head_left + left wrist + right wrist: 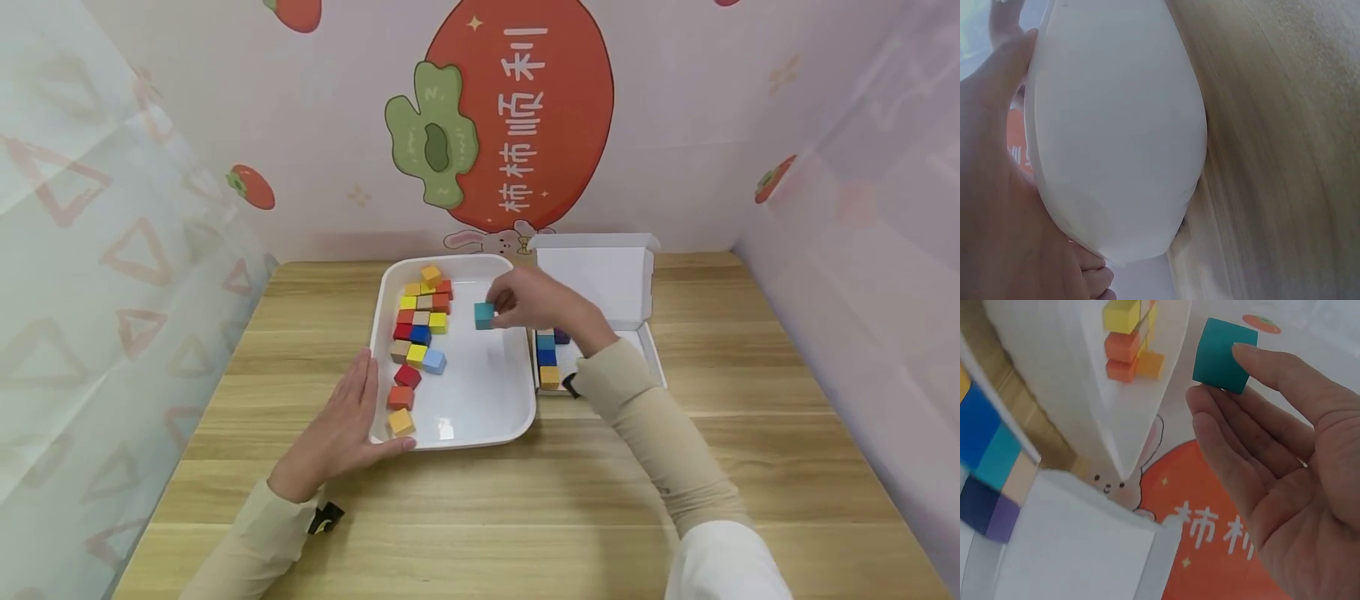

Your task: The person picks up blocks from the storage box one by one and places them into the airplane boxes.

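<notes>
My right hand (528, 298) pinches a teal wooden cube (483, 316) between thumb and fingers, held above the right half of a white tray (480, 430). In the right wrist view, the same teal cube (1225, 355) sits at the fingertips, apart from everything else. My left hand (341, 421) rests against the tray's near left corner, fingers extended along the side and thumb at the front rim. The left wrist view shows that hand (1016, 206) against the tray's outer wall (1116, 125). Several coloured cubes, including a light blue cube (433, 361), lie along the tray's left side.
Right of the tray stands a white cardboard box (600, 283) with its lid raised. Several cubes line its left side, among them an orange cube (550, 377). A patterned cloth backdrop rises behind the wooden table (480, 517).
</notes>
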Available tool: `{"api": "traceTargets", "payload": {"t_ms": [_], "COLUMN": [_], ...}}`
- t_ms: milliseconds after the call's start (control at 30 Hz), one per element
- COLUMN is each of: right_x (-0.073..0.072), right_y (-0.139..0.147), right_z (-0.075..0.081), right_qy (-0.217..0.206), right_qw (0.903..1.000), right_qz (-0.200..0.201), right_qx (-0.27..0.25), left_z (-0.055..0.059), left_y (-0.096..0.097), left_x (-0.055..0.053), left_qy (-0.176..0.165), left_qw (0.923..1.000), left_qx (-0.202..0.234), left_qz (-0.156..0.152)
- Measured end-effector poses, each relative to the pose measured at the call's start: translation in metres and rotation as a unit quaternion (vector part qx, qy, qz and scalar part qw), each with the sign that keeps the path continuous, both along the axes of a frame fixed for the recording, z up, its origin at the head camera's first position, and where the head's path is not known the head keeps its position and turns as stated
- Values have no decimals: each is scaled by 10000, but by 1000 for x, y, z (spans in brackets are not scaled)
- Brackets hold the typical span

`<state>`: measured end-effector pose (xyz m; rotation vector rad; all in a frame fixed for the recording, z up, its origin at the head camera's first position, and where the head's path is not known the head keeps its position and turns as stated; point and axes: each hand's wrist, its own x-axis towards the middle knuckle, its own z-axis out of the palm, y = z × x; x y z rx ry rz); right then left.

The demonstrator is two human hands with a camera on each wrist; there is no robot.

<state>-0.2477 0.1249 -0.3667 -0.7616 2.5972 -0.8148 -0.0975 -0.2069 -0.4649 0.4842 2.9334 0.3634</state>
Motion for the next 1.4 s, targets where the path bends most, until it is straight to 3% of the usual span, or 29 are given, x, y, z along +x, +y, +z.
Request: {"api": "traceTargets", "payload": {"t_ms": [267, 567, 1033, 1400], "right_x": [8, 15, 17, 18], "right_y": [61, 103, 114, 111], "right_z": [-4, -27, -79, -94], "right_qy": [348, 205, 45, 149], "right_qw": [9991, 9972, 9953, 9918], "right_qz": [-250, -625, -939, -1266], "right_qx": [29, 349, 231, 39], "left_z": [0, -3, -4, -3], "left_y": [-2, -1, -2, -2], "left_x": [1, -1, 0, 0], "left_qy": [61, -58, 46, 67], "left_qw": [10000, 10000, 9999, 9999], "left_qx": [16, 41, 109, 99], "left_qz": [-43, -25, -8, -8]}}
